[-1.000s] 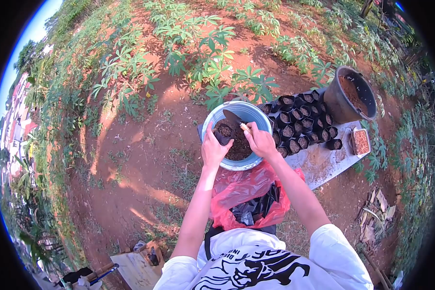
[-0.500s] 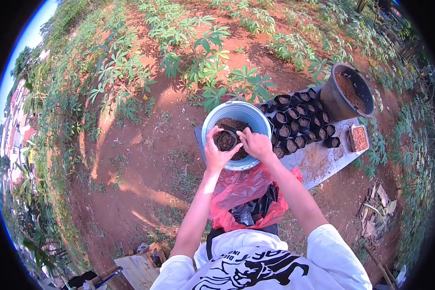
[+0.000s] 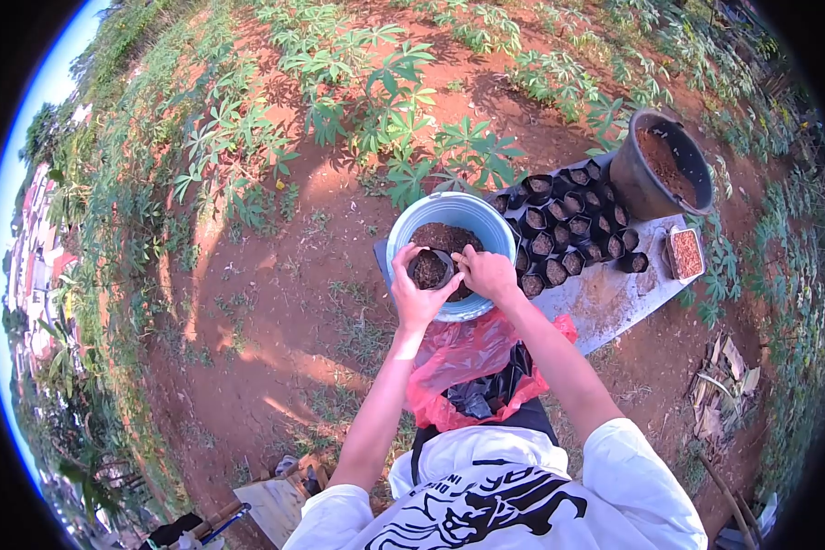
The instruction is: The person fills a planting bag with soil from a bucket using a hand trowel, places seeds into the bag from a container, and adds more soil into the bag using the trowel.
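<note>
Nearest the viewer, a white shirt (image 3: 477, 449) with a black print fills the lower edge. Above it, a red plastic bag (image 3: 449, 353) gapes open, with dark, crumpled material inside.

Both forearms extend over a light-blue bucket (image 3: 467, 213) partly filled with dark soil (image 3: 449, 236). The left hand (image 3: 420, 301) encircles a small black bag (image 3: 448, 266), its grip spread to the bag's width, with thumb and fingers on opposite sides. The bag is held within the bucket's mouth, opening upward, and contains soil. The right hand (image 3: 488, 275) is just beside it; its grip is drawn together at the fingertips, apparently around a short pale handle, largely hidden, and the far end of the tool cannot be made out.

To the right, a pale worktop (image 3: 614, 312) dusted with soil carries closely set rows of filled black bags (image 3: 559, 247). Near its right end stand a rectangular container (image 3: 668, 255) of reddish-brown granules and, farther back, a large dark bucket (image 3: 628, 179) holding brown material.

Beyond lie reddish ground (image 3: 275, 275) and leafy plants (image 3: 472, 151); distant buildings (image 3: 41, 238) appear at far left.
</note>
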Demonstrator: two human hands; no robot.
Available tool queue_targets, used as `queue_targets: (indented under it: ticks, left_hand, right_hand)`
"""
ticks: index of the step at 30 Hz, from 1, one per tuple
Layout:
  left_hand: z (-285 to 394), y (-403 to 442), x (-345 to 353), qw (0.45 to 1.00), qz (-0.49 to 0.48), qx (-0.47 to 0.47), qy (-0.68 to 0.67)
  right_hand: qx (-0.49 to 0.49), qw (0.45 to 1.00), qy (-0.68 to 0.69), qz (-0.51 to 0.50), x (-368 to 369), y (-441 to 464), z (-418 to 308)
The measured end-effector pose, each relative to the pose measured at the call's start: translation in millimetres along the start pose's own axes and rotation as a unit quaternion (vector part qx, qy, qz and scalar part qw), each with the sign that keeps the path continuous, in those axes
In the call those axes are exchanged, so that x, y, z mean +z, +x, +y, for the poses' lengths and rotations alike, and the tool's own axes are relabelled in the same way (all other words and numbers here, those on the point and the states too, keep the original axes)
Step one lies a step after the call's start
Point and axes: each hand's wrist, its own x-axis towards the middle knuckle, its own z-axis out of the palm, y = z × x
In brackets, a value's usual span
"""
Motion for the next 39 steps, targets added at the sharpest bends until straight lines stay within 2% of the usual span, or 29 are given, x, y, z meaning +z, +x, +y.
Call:
queue_targets:
  ticks: [3, 6, 10, 15, 18, 22, 26, 32, 35, 39]
  left_hand:
    - [2, 1, -4, 1.000, -0.022, 0.010, 0.009]
    - [-6, 1, -7, 0.997, -0.055, 0.013, 0.049]
    - [-27, 0, -13, 0.993, -0.086, 0.008, 0.080]
    - [-42, -13, -10, 0.991, -0.098, -0.017, 0.084]
    - [-41, -17, -5, 0.993, -0.093, -0.016, 0.076]
    - [-43, -17, -7, 0.993, -0.082, -0.015, 0.088]
    - [-44, -20, -6, 0.990, -0.083, -0.008, 0.110]
    - [-43, -21, -8, 0.992, -0.074, 0.002, 0.103]
    - [-40, -22, -10, 0.990, -0.084, -0.031, 0.108]
    - [-44, -25, -12, 0.990, -0.079, -0.016, 0.113]
  right_hand:
    - [0.012, 1.000, 0.012, -0.010, 0, 0, -3]
    - [0.019, 0.995, 0.086, 0.052, -10, -4, -5]
    - [0.041, 0.962, 0.210, 0.171, -40, -7, -14]
    - [0.170, 0.941, 0.292, 0.027, -146, -47, -52]
    - [0.166, 0.944, 0.278, -0.059, -179, -60, -69]
    - [0.118, 0.958, 0.260, -0.031, -146, -59, -73]
    - [0.164, 0.944, 0.285, -0.030, -125, -57, -82]
    - [0.160, 0.938, 0.306, 0.026, -108, -60, -87]
    - [0.159, 0.929, 0.330, 0.041, -99, -63, -87]
    - [0.182, 0.919, 0.346, 0.046, -111, -73, -95]
